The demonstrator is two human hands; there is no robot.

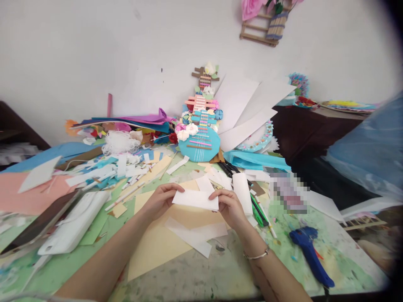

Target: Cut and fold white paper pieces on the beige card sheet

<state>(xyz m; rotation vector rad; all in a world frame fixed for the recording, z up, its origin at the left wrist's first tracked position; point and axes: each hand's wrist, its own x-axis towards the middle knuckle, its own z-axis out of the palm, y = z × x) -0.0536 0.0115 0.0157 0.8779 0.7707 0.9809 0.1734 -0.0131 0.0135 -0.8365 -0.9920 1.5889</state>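
Note:
Between both hands a small white rectangle of paper (194,201) is held up over the table. My left hand (163,199) pinches its left end, thumb on the near face. At the right end, my right hand (227,205) has it between thumb and fingers; a bracelet circles that wrist. Below the paper lie a cream sheet (157,243) and crossed white paper strips (192,237). Behind it, another white piece (204,184) and partly hidden scissors (217,186) rest among scraps.
A blue glue gun (310,256) lies at the right, near a green cutter (260,213). On the left are a white power bank (75,222) and a phone (37,222). Decorated paper guitars (200,142) lean on the wall behind scrap piles (119,163).

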